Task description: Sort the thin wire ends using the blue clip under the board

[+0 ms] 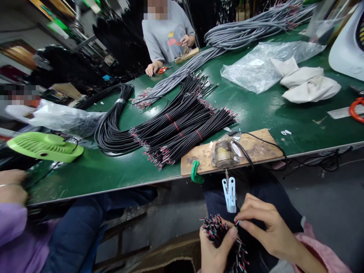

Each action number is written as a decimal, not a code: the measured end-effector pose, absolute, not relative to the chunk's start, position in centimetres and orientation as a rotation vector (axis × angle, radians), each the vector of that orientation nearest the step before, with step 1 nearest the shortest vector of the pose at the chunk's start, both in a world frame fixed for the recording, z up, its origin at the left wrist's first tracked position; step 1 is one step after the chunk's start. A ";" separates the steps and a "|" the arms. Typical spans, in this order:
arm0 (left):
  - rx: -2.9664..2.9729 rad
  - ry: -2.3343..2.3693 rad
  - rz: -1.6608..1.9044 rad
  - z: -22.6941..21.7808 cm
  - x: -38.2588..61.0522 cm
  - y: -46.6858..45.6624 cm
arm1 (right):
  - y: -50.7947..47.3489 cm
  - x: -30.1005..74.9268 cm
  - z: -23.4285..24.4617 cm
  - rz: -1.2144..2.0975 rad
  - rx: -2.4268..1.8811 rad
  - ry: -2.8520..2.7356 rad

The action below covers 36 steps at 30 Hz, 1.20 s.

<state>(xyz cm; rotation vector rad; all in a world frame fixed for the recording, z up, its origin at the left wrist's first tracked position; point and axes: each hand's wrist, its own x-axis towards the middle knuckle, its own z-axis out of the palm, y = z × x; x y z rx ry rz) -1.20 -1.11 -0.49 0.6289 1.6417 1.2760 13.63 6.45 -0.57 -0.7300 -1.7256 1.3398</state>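
Note:
My left hand (215, 246) is wrapped round a bundle of black cables (217, 232), whose stripped ends show red, white and dark wires. Thumb and forefinger of my right hand (263, 223) pinch the wire ends of one cable beside my left thumb. Just above my hands, a light blue clothespin (229, 195) hangs from a metal rod on a small round motor-like device (224, 153). That device sits on a wooden board (264, 142) at the table's near edge, with a green clamp (196, 172) at the board's left end.
Bundles of black cables (182, 129) tied with red bands lie on the green table (85, 185). Grey cables (227, 38), a plastic bag (256, 68), white cloth (309, 83), orange-handled scissors (356, 110) and a green fan (45, 147) are around. Co-workers sit across and at left. A cardboard box (170, 250) stands below.

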 end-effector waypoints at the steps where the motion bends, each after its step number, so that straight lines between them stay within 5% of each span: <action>1: 0.643 1.641 1.281 -0.5 -1.2 -1.0 | 6.3 13.6 -0.6 1.338 -0.738 -1.723; 13: 0.573 1.673 1.315 -1.6 -1.2 -1.3 | 6.1 12.4 -0.7 1.237 -0.801 -1.630; 23: 0.600 1.518 1.366 -0.5 -0.7 -0.5 | 5.5 11.3 -1.5 1.798 -0.819 -1.116; 30: 0.617 1.584 1.226 -1.0 -1.8 -0.7 | 5.8 12.0 -1.4 1.060 -0.699 -1.587; 36: 0.912 1.275 1.206 1.2 -3.2 1.0 | 6.5 12.0 -1.1 1.883 -0.423 -1.224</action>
